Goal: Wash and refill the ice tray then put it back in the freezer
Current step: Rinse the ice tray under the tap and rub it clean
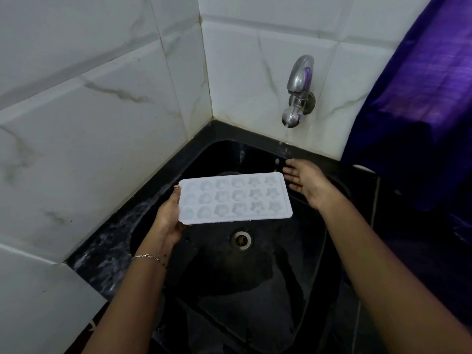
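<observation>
White ice tray over the black sink

We are holding the white ice tray level above the black sink, our left hand gripping its left end. Our right hand is hovering just beside the right end, fingers spread wide, under water falling from the metal tap.

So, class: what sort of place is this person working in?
Most likely a kitchen sink corner: a black sink set in a dark counter, a metal wall tap running water, and white marble-look tiles. The ice tray suggests a kitchen.
</observation>
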